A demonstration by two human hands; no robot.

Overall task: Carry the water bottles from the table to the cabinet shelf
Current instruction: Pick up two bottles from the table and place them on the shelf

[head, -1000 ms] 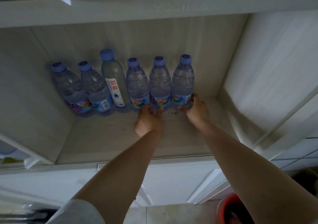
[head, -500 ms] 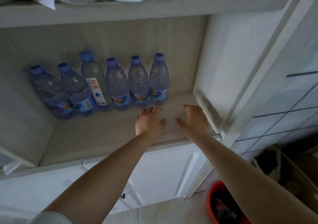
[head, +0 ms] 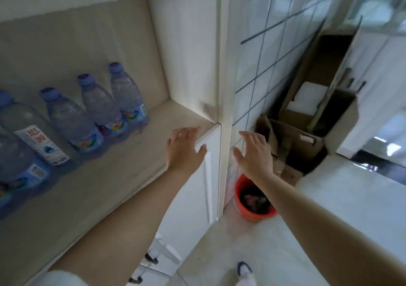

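Note:
Several clear water bottles with blue caps stand in a row on the pale cabinet shelf [head: 180, 114] at the left. The rightmost bottle [head: 127, 94] is nearest the shelf's right wall, and a taller bottle with a white label [head: 33, 131] stands further left. My left hand [head: 183, 150] hovers with fingers spread over the shelf's front right corner, holding nothing. My right hand [head: 254, 153] is spread and empty too, out beyond the cabinet in front of the tiled wall. Both hands are well away from the bottles.
A red bucket [head: 252, 202] stands on the floor below my right hand. Open cardboard boxes [head: 303, 136] lean against the tiled wall [head: 274, 43]. White cabinet doors [head: 197, 197] lie under the shelf. A white surface [head: 351, 193] sits at the right. A shoe [head: 243, 268] shows at the bottom.
Both hands have let go of the bottles and drawn back out of the shelf to the right. The view has swung right, pushing the bottle row to the left edge.

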